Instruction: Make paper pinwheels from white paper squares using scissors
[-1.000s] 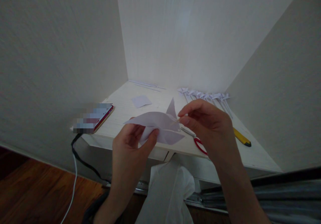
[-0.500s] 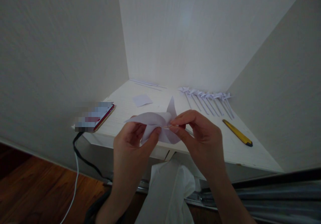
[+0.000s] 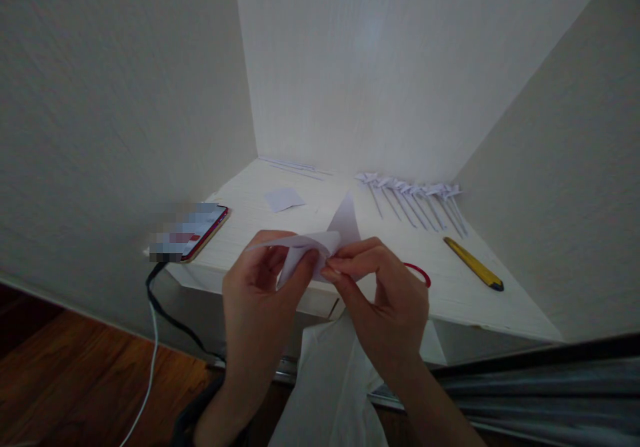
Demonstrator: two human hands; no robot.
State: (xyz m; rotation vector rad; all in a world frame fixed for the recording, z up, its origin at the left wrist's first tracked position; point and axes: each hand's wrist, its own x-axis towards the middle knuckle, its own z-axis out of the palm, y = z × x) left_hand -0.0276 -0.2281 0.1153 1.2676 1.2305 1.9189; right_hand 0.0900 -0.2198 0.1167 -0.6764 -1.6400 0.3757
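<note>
Both my hands hold a white folded paper pinwheel (image 3: 336, 232) just above the near edge of a white desk (image 3: 465, 297). My left hand (image 3: 263, 285) pinches its left flap between thumb and fingers. My right hand (image 3: 383, 293) pinches the paper's middle, fingers closed on a curled flap. One pointed flap sticks up behind my fingers.
A row of several finished paper pinwheels on sticks (image 3: 413, 197) lies at the back right. A yellow utility knife (image 3: 473, 264) sits to the right, red scissors handles (image 3: 420, 272) show behind my right hand. A small paper square (image 3: 283, 199), a phone (image 3: 193, 231) with a cable, and white cloth (image 3: 335, 387) below.
My right hand moved left and down to the paper's middle and folded a flap inward. The paper's lower right point is now tucked under my fingers. The left hand stayed in place.
</note>
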